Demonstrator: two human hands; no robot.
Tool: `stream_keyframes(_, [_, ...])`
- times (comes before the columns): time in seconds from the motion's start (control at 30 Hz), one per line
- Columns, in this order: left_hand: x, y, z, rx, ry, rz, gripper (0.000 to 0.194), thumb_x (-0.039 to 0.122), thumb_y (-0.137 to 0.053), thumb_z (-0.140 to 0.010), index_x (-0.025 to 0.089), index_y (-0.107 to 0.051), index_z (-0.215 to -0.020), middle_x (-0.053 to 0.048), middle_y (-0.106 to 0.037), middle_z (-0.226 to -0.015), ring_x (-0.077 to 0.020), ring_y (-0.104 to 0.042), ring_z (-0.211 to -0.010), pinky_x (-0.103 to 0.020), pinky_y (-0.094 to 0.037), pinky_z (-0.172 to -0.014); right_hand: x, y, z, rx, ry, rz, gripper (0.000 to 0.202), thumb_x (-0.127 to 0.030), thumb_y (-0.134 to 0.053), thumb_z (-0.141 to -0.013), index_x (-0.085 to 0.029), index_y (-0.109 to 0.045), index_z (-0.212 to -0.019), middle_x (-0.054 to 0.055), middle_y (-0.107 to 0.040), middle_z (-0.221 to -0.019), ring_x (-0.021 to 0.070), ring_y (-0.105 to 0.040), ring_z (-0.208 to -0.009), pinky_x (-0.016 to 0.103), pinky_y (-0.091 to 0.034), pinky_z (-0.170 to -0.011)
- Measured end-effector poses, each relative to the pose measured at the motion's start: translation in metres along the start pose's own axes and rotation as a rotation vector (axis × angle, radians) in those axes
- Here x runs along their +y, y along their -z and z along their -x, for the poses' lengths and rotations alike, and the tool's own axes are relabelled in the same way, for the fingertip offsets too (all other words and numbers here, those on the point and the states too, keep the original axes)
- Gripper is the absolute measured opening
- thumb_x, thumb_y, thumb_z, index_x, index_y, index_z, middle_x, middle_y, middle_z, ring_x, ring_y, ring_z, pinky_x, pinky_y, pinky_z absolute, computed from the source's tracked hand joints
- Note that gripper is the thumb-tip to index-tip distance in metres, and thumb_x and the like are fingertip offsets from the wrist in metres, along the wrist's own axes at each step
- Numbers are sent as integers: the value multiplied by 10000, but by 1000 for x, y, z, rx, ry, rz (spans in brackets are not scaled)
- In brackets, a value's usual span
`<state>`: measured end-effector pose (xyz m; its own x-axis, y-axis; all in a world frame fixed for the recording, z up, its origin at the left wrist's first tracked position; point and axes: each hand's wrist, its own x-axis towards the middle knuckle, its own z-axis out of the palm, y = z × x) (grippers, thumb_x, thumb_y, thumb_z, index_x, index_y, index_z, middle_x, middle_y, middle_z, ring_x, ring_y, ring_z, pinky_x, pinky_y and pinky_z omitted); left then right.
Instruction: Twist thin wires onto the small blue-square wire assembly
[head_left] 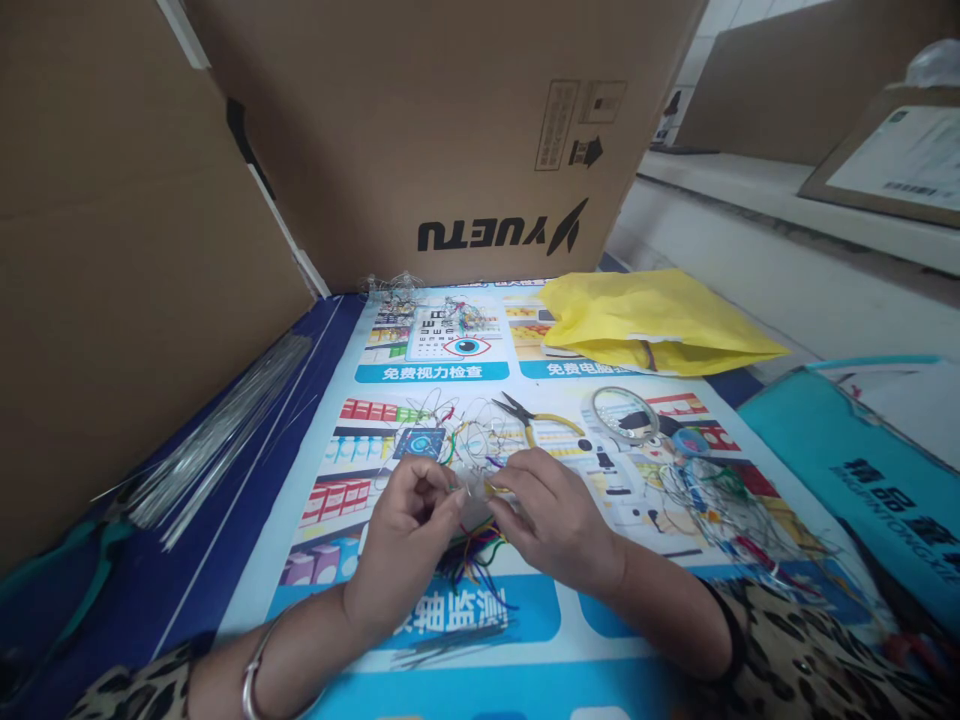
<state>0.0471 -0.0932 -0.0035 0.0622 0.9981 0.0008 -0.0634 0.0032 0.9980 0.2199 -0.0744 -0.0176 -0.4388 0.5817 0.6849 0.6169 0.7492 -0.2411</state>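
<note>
My left hand (409,515) is closed in a pinch, thumb against fingertips; what lies between them is too small to make out. Opposite it, my right hand (551,510) pinches a thin yellow cord (492,488), its fingertips close to the left ones. A whitish, see-through item (472,490) shows between the two hands, partly hidden by the fingers. Coloured cords (476,560) in red, green, purple and other shades spread below the hands. Looped thin wires (480,430) lie just beyond them. Pliers with yellow handles (536,415) rest behind my right hand.
A bundle of straight wires (232,440) and teal-handled scissors (82,590) lie left. On the right are a round clear dish (626,415), tangled wires with cords (735,510) and a teal bag (862,470). A yellow bag (652,320) lies before a tall cardboard box (450,130).
</note>
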Motion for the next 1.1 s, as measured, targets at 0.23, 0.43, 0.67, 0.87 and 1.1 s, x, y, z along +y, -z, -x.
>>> stream_keyframes(0.23, [0, 0, -1, -24, 20, 38, 213, 213, -591, -783, 201, -381, -751, 46, -484, -729, -41, -409, -522, -184, -338, -464, -2, 3, -2, 17, 19, 20, 98, -140, -552, -809, -132, -579, -903, 96, -592, -849, 195, -534, -813, 330, -500, -687])
stream_keyframes(0.43, [1, 0, -1, -20, 29, 41, 215, 215, -595, -770, 196, -383, -736, 42, -486, -731, -41, -396, -506, -190, -317, -445, -2, 4, -2, 21, 48, 44, 85, -133, -557, -813, -136, -578, -895, 88, -597, -825, 191, -529, -788, 326, -494, -677])
stream_keyframes(0.67, [2, 0, 0, -9, 7, -7, 209, 222, -589, -778, 195, -388, -730, 48, -479, -712, -40, -385, -501, -183, -309, -439, -3, 5, -3, 23, 59, 59, 69, -137, -542, -824, -137, -593, -871, 85, -603, -809, 187, -539, -774, 319, -490, -662])
stream_keyframes(0.87, [1, 0, -1, 8, 18, -12, 201, 209, -601, -762, 198, -403, -732, 43, -477, -700, -44, -379, -486, -195, -307, -431, -3, 5, -4, 19, 54, 58, 59, -135, -538, -826, -147, -595, -836, 77, -602, -792, 183, -538, -754, 315, -484, -648])
stream_keyframes(1.1, [1, 0, -1, 3, 27, -11, 193, 206, -591, -771, 200, -402, -733, 36, -481, -727, -47, -387, -502, -198, -319, -446, -3, 5, -3, 18, 67, 52, 41, -115, -564, -805, -134, -596, -822, 80, -602, -783, 187, -538, -748, 321, -477, -649])
